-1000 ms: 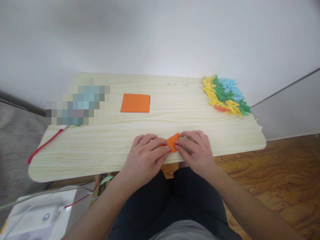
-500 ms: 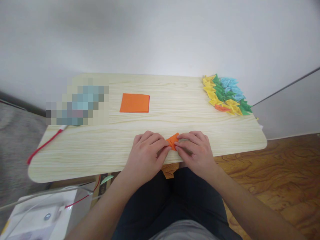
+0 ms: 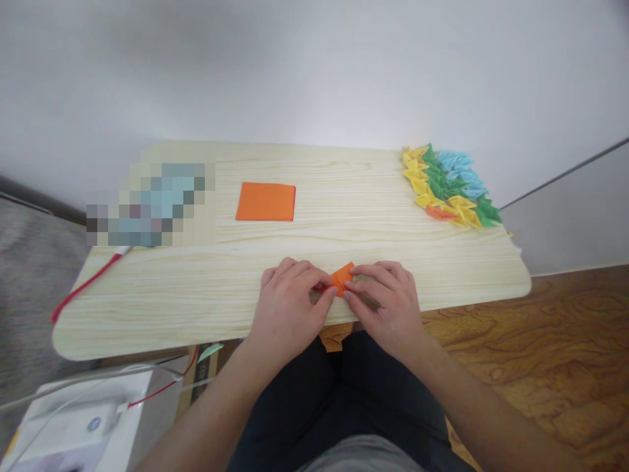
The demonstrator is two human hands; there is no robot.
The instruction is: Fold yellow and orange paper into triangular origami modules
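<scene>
A small folded piece of orange paper (image 3: 343, 278) lies between my two hands near the front edge of the table. My left hand (image 3: 295, 298) pinches its left side with thumb and forefinger. On the other side, the thumb and fingers of my right hand (image 3: 386, 292) press on its right edge and upper corner. Fingertips cover part of the folds. Farther back, left of centre, rests a stack of orange paper sheets (image 3: 266, 202). Folded paper pieces (image 3: 445, 183) in yellow, green, blue and orange are grouped at the back right.
A blurred-out object (image 3: 162, 203) with a red cable (image 3: 86, 285) sits on the left of the pale wooden table (image 3: 171, 295). A wall (image 3: 314, 78) stands behind it. Below at left is a white box (image 3: 83, 419) with cables.
My left fingers have shifted slightly, the forefinger curling more at the paper's left side. The view has moved a little; both hands stay on the folded paper.
</scene>
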